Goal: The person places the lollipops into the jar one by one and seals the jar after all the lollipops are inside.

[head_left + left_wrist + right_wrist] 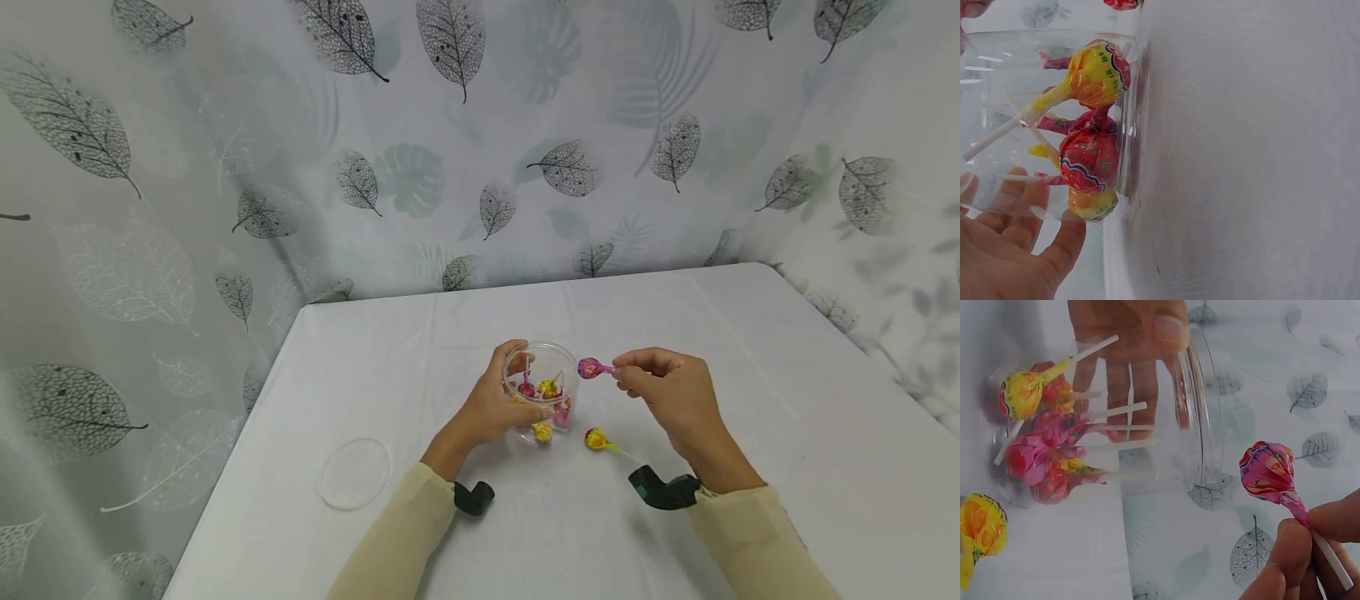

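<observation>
My left hand grips a clear plastic jar round its side, thumb across the front. Inside the jar lie several wrapped lollipops; a yellow lollipop and a red lollipop show through the wall in the left wrist view. Just right of the jar's open mouth, my right hand pinches a pink lollipop by its stick, candy end toward the jar. Another yellow lollipop lies on the table below the right hand, beside the jar.
A round clear lid lies on the white table to the left of my left forearm. Leaf-printed curtains hang behind the table and along both sides. Dark wrist-worn cameras stick out by both cuffs.
</observation>
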Tool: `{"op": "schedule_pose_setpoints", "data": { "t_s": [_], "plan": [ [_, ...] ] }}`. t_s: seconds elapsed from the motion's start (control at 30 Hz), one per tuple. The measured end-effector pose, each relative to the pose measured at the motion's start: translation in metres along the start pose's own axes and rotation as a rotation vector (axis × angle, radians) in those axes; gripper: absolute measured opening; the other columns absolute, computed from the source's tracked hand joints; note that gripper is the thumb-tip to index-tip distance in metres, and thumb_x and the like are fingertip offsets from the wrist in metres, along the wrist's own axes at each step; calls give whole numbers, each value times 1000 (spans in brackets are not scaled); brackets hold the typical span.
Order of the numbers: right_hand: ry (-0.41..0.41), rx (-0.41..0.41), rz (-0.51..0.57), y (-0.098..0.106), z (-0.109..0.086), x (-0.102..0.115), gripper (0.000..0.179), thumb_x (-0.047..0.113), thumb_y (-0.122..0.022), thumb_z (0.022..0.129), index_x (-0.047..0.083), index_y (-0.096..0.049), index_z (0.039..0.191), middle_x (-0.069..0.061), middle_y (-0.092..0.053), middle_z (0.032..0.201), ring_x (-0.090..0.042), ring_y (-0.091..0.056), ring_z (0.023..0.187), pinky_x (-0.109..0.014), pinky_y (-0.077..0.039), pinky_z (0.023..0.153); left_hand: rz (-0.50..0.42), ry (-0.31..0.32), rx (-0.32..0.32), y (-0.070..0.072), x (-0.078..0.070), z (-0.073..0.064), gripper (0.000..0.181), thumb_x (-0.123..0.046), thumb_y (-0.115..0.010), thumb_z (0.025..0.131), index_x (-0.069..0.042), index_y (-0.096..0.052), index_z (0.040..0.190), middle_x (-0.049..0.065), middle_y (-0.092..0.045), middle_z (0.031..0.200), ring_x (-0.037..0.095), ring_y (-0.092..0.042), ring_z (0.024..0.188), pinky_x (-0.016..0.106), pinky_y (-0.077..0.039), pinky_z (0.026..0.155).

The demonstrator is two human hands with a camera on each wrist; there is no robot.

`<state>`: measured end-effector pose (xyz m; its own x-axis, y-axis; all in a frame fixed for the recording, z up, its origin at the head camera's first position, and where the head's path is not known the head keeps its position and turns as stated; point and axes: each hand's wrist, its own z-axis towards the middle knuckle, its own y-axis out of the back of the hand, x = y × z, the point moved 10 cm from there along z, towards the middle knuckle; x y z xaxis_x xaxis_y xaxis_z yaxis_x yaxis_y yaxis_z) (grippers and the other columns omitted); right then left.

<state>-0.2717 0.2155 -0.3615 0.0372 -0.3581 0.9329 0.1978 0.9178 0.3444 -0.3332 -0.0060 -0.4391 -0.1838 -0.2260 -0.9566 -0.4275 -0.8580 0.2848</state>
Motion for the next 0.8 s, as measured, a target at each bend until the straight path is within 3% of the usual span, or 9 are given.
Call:
{"op": "schedule_pose_setpoints", "data": {
  "t_s": [0.17, 0.4, 0.67, 0.8],
  "plan": [
    [-4, 15, 1, -7, 1, 4, 24, 17, -67, 100, -4, -74, 110, -7, -74, 94, -18, -67, 84, -26, -55, 72, -6, -17, 2, 0, 0, 0, 99, -22, -90, 83, -33, -27, 158, 10, -44, 159, 35, -52, 138, 49, -47, 111],
    [3, 30, 18, -15, 3, 8, 22, 13, -65, 99, -5, -74, 108, -9, -75, 96, -15, -67, 82, -25, -56, 73, 16, -14, -17, 1, 0, 0, 96, -25, -91, 81, -41, -30, 155, 1, -47, 158, 28, -43, 146, 50, -44, 114],
    [22, 45, 0, -25, 5, 13, 22, 13, -65, 100, -5, -74, 109, -12, -75, 100, -17, -67, 85, -25, -57, 76, -25, -20, 7, 0, -1, 0, 97, -22, -90, 83, -37, -28, 157, 7, -45, 160, 36, -52, 137, 48, -46, 112],
    [39, 59, 12, -30, 5, 15, 23, 15, -66, 100, -4, -73, 112, -13, -74, 102, -18, -68, 85, -25, -57, 76, -32, -23, 9, 0, -1, 0, 97, -21, -90, 82, -36, -29, 156, 4, -46, 157, 35, -53, 137, 46, -48, 111]
  ]
}}
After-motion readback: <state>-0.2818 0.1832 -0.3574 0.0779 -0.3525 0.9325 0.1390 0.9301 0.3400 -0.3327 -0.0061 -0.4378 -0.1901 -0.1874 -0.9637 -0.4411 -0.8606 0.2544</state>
